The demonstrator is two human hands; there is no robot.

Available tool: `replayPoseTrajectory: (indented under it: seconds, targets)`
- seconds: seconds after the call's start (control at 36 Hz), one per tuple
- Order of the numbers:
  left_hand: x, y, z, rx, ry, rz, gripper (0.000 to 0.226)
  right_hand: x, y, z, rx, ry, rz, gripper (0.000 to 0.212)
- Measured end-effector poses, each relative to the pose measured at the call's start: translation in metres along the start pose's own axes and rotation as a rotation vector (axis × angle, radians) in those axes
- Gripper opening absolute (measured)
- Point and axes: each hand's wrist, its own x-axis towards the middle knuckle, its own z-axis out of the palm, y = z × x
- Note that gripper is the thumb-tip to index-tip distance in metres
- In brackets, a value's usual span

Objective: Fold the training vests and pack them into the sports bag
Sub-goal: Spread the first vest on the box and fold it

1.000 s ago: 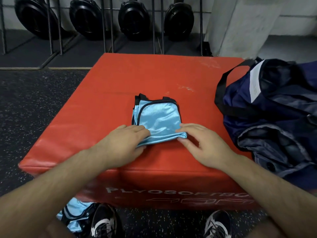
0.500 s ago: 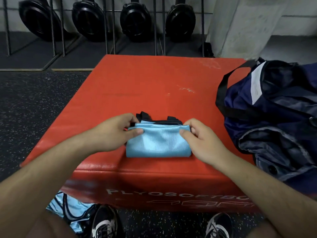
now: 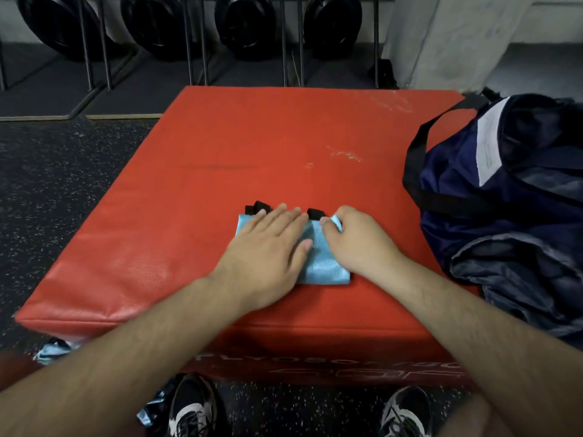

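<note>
A light blue training vest (image 3: 325, 263) with black trim lies folded into a small packet near the front of the red plyo box (image 3: 220, 152). My left hand (image 3: 268, 247) lies flat on its left half, fingers straight, pressing it down. My right hand (image 3: 356, 244) rests on the right half with fingers curled over the vest's far right corner. Two black strap ends stick out past my fingertips. The navy sports bag (image 3: 504, 197) sits open on the box's right side, a short way right of my right hand.
More light blue vest fabric (image 3: 52, 353) lies on the black rubber floor below the box's front left corner, by my shoes (image 3: 192, 408). Black weight plates (image 3: 246, 23) on a metal rack line the wall behind the box. A grey pillar stands back right.
The vest was folded over toward me into a shorter packet. My left hand let go of the edge and now lies flat on top; the right hand moved onto the far right corner.
</note>
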Motion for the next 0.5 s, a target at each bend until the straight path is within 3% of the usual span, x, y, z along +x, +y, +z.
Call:
replayPoseTrajectory:
  seconds: [0.06, 0.11, 0.17, 0.25, 0.36, 0.5]
  targets:
    - [-0.004, 0.001, 0.013, 0.046, -0.059, -0.010, 0.064, -0.003, -0.005, -0.002, -0.128, 0.018, -0.017, 0.028]
    - [-0.006, 0.001, 0.021, 0.062, -0.049, -0.008, 0.062, -0.008, -0.009, -0.002, -0.437, 0.206, -0.195, 0.017]
    - [-0.006, -0.001, 0.023, 0.048, -0.043, -0.002, 0.059, -0.013, -0.016, 0.002, -0.536, 0.329, -0.413, 0.024]
    - [-0.006, -0.003, 0.024, 0.068, -0.041, 0.068, 0.055, -0.021, -0.023, 0.014, -0.409, 0.169, -0.510, 0.050]
    - [-0.006, -0.005, 0.023, 0.047, -0.103, 0.053, 0.063, -0.024, -0.017, 0.028, -0.330, -0.088, -0.389, 0.073]
    - [-0.005, -0.026, 0.019, -0.070, -0.092, 0.043, 0.065, -0.018, -0.004, 0.026, -0.346, -0.174, -0.350, 0.063]
